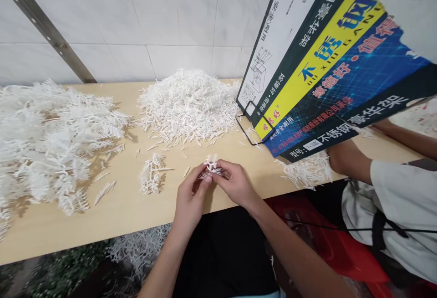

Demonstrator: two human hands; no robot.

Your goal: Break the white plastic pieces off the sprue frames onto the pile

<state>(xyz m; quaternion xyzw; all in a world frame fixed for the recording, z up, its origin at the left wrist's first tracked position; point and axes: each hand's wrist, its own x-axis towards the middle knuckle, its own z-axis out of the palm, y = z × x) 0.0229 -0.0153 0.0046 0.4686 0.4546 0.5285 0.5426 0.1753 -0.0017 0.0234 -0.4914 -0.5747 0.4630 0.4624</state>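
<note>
My left hand and my right hand meet over the front part of the table, fingers pinched together. Between them is a small white branched plastic piece, with thin white spines showing below its top. Both hands grip it; the fingertips hide its lower part. To the left of my left hand lies another white branched plastic frame with a thin stem pointing right. Behind my hands rises a heap of slim white plastic pieces.
A large pile of white branched plastic frames covers the table's left. A printed cardboard box panel stands at the right in a black wire holder. Beyond it sits another person. White branched scraps lie below the table edge.
</note>
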